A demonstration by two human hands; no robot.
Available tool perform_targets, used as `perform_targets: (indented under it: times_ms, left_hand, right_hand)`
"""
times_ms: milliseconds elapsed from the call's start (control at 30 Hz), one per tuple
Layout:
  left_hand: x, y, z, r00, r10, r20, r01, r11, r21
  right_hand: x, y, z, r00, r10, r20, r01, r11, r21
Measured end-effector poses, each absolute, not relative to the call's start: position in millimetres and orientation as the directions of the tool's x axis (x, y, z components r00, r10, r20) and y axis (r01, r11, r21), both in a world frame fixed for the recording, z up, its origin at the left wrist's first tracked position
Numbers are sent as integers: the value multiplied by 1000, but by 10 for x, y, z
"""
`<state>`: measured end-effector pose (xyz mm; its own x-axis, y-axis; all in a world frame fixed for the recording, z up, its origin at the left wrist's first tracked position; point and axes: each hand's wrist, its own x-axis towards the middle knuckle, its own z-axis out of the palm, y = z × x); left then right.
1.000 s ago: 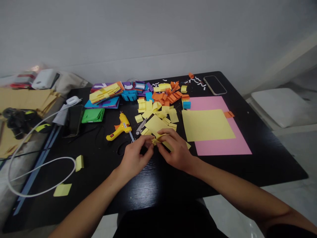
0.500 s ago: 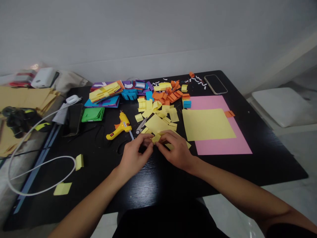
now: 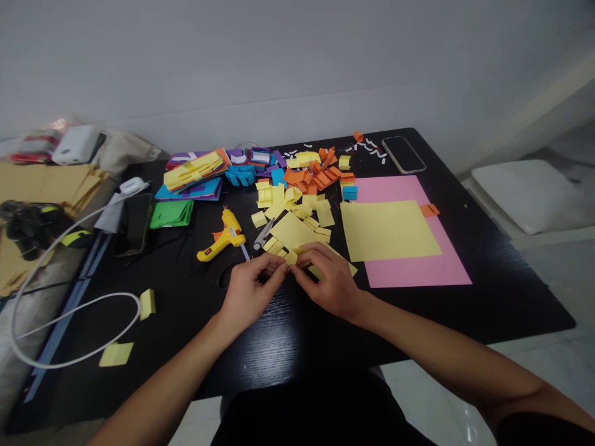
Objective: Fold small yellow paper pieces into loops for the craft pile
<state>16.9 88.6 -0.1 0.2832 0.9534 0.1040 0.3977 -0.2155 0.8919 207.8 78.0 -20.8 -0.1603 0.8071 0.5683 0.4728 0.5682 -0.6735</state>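
Note:
A small piece of yellow paper (image 3: 291, 256) is pinched between the fingertips of both my hands, low over the table's front middle. My left hand (image 3: 251, 282) grips its left side with thumb and fingers together. From the right, my right hand (image 3: 328, 279) holds it the same way, fingers curled. Loose yellow paper pieces (image 3: 297, 229) lie just beyond my fingers. Left of them are scissors (image 3: 263, 235), their handles partly hidden near my left hand. A yellow glue gun (image 3: 225, 236) lies farther left.
A yellow sheet (image 3: 390, 232) overlaps a pink sheet (image 3: 418, 275) at the right. Orange paper pieces (image 3: 316, 178), folded stacks (image 3: 195, 173) and green paper (image 3: 171, 214) lie behind. Phones (image 3: 403, 155) rest at both sides. A white cable (image 3: 79, 303) loops at the left.
The whole view has shifted slightly. My hands remain together on the small yellow paper, with only slight finger movement.

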Motion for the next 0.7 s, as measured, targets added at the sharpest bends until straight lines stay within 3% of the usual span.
perform_targets:
  times_ms: [700]
  left_hand:
    - [168,895,23,286,955,76,364,-181,914]
  right_hand:
    - [2089,768,-186,-194,732,653,490,649,-581]
